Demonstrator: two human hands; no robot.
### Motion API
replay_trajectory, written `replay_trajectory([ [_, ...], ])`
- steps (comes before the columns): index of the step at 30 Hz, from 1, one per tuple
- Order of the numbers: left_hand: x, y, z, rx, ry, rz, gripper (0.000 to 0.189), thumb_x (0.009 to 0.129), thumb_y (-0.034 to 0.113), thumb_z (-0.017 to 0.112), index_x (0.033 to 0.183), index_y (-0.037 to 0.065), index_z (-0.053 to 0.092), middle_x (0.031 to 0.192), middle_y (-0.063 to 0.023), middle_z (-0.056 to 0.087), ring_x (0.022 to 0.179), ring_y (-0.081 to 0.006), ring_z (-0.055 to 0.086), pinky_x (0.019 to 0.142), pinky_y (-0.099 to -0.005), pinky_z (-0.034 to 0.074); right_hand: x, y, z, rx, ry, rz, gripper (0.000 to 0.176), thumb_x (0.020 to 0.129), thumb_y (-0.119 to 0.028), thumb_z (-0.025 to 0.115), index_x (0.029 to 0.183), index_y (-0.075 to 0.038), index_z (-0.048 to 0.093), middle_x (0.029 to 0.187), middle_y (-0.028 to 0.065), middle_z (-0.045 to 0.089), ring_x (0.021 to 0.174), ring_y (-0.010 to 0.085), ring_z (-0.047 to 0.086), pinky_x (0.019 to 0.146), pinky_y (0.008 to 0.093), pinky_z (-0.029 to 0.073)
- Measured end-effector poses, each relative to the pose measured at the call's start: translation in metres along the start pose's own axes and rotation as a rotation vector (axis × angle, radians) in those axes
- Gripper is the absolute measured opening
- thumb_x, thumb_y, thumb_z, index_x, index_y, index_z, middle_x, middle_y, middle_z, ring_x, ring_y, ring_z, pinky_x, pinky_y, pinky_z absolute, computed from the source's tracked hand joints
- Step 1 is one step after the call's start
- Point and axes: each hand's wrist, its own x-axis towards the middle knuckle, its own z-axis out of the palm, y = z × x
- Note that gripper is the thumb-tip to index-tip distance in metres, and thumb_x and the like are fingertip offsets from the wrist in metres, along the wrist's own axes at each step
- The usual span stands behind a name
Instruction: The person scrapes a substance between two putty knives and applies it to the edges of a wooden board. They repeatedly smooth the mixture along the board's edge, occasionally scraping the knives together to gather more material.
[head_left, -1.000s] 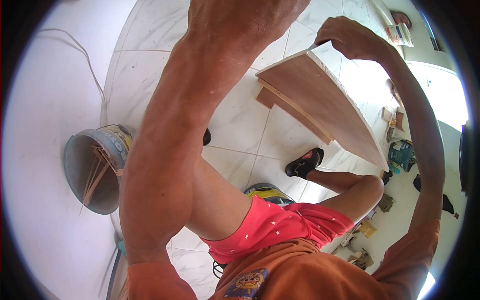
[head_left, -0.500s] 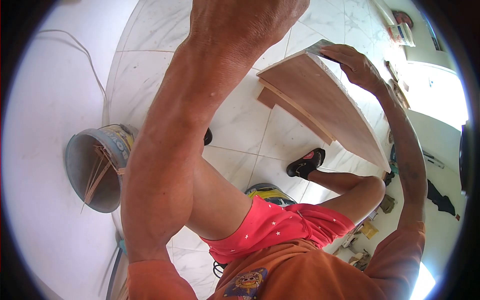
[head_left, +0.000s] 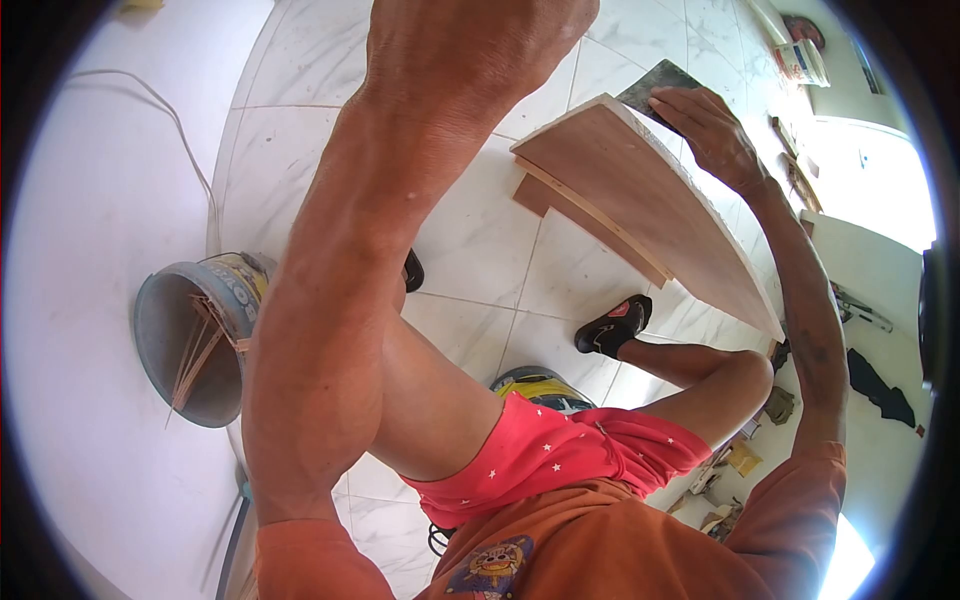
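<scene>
My left arm reaches up through the middle of the view, and my left hand (head_left: 480,45) is cut off at the top edge, so its fingers are hidden. At the upper right, my right hand (head_left: 708,135) grips a thin dark flat scraper plate (head_left: 658,88), fingers laid along its face. The plate is right beside the upper end of a wooden board (head_left: 620,180). Whitish material coats the board's long outer edge, and a wood strip (head_left: 590,230) runs along its near side.
A grey bucket (head_left: 150,345) with thin wooden sticks stands at the left by the white wall. Another bucket (head_left: 540,385) is beneath me. My foot in a black slipper (head_left: 615,325) rests on marble-patterned tiles. A white bucket (head_left: 803,63) and a person's head show at top right.
My right hand has shifted slightly right, and the plate has tilted so more of its dark face shows above the board's end. My left hand has moved a little up and left.
</scene>
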Motion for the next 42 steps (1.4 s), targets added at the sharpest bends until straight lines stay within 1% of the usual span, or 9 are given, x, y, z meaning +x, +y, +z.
replay_trajectory([
  [6, -0.002, 0.000, 0.002, 0.011, 0.003, 0.010, 0.019, 0.102, 0.010, 0.054, 0.109, -0.008, 0.057, 0.075, -0.0255, 0.067, 0.066, -0.0363, 0.071, 0.056, -0.0407, 0.056, 0.011, -0.010, -0.020, -0.022, 0.079, 0.070, 0.045, 0.086, 0.005, 0.060, 0.128, -0.011, 0.067, 0.116, 0.0096, 0.069, 0.110, 0.0285, 0.065, 0.100, 0.0443, 0.052],
  [12, -0.004, -0.002, 0.012, 0.023, 0.003, -0.041, 0.021, 0.102, 0.009, 0.053, 0.113, -0.009, 0.057, 0.081, -0.0293, 0.067, 0.075, -0.0442, 0.069, 0.064, -0.0465, 0.055, 0.013, -0.033, -0.047, 0.189, 0.008, 0.356, 0.039, 0.089, -0.001, 0.054, 0.124, -0.010, 0.069, 0.103, 0.0126, 0.070, 0.092, 0.0292, 0.068, 0.088, 0.0430, 0.056],
  [18, -0.008, 0.002, 0.012, -0.026, -0.037, -0.077, 0.023, 0.102, 0.010, 0.051, 0.114, -0.009, 0.057, 0.083, -0.0316, 0.066, 0.080, -0.0480, 0.067, 0.066, -0.0501, 0.054, 0.011, -0.044, -0.064, 0.271, -0.112, 0.696, 0.037, 0.088, -0.019, 0.054, 0.116, -0.002, 0.069, 0.088, 0.0186, 0.070, 0.078, 0.0286, 0.068, 0.079, 0.0421, 0.054],
  [20, -0.010, 0.007, 0.014, -0.033, -0.025, -0.054, 0.022, 0.102, 0.010, 0.051, 0.113, -0.008, 0.057, 0.082, -0.0316, 0.066, 0.080, -0.0483, 0.067, 0.066, -0.0508, 0.053, 0.017, -0.019, -0.058, 0.414, -0.229, 0.808, 0.035, 0.084, -0.020, 0.055, 0.106, 0.005, 0.065, 0.081, 0.0221, 0.068, 0.070, 0.0289, 0.064, 0.073, 0.0408, 0.053],
  [24, -0.012, 0.019, 0.008, -0.054, -0.082, -0.104, 0.017, 0.103, 0.010, 0.050, 0.108, -0.005, 0.055, 0.081, -0.0314, 0.065, 0.079, -0.0491, 0.066, 0.064, -0.0522, 0.051, 0.034, 0.011, -0.042, 0.605, -0.244, 0.810, 0.030, 0.082, -0.022, 0.059, 0.092, 0.006, 0.066, 0.071, 0.0097, 0.062, 0.064, 0.0171, 0.055, 0.062, 0.0368, 0.047],
  [27, -0.013, 0.017, 0.008, -0.076, -0.124, -0.194, 0.015, 0.103, 0.011, 0.050, 0.104, -0.003, 0.053, 0.080, -0.0316, 0.064, 0.077, -0.0500, 0.065, 0.063, -0.0522, 0.049, 0.041, 0.034, -0.023, 0.817, -0.292, 0.859, 0.024, 0.081, -0.021, 0.062, 0.083, 0.002, 0.066, 0.072, 0.0008, 0.060, 0.068, 0.0110, 0.051, 0.065, 0.0327, 0.044],
  [30, -0.012, 0.016, 0.005, -0.103, -0.123, -0.204, 0.015, 0.103, 0.012, 0.049, 0.104, -0.003, 0.052, 0.079, -0.0316, 0.063, 0.076, -0.0505, 0.064, 0.062, -0.0518, 0.048, 0.038, 0.068, 0.010, 0.991, -0.312, 0.744, 0.019, 0.082, -0.020, 0.065, 0.079, -0.001, 0.068, 0.074, -0.0036, 0.060, 0.074, 0.0084, 0.051, 0.074, 0.0295, 0.043],
  [35, -0.012, 0.017, 0.006, -0.059, -0.134, -0.205, 0.016, 0.104, 0.013, 0.048, 0.103, -0.003, 0.052, 0.077, -0.0313, 0.062, 0.076, -0.0498, 0.065, 0.062, -0.0507, 0.048, 0.031, 0.080, 0.046, 1.164, -0.253, 0.618, 0.019, 0.085, -0.020, 0.066, 0.082, -0.002, 0.070, 0.077, -0.0031, 0.061, 0.078, 0.0078, 0.050, 0.079, 0.0277, 0.040],
  [42, -0.011, 0.022, 0.008, -0.096, -0.165, -0.235, 0.018, 0.105, 0.014, 0.048, 0.100, -0.003, 0.051, 0.074, -0.0303, 0.061, 0.070, -0.0485, 0.065, 0.057, -0.0486, 0.046, 0.035, 0.067, 0.037, 1.201, -0.287, 0.559, 0.019, 0.085, -0.019, 0.065, 0.085, -0.001, 0.069, 0.080, -0.0034, 0.061, 0.081, 0.0080, 0.050, 0.081, 0.0281, 0.041],
])
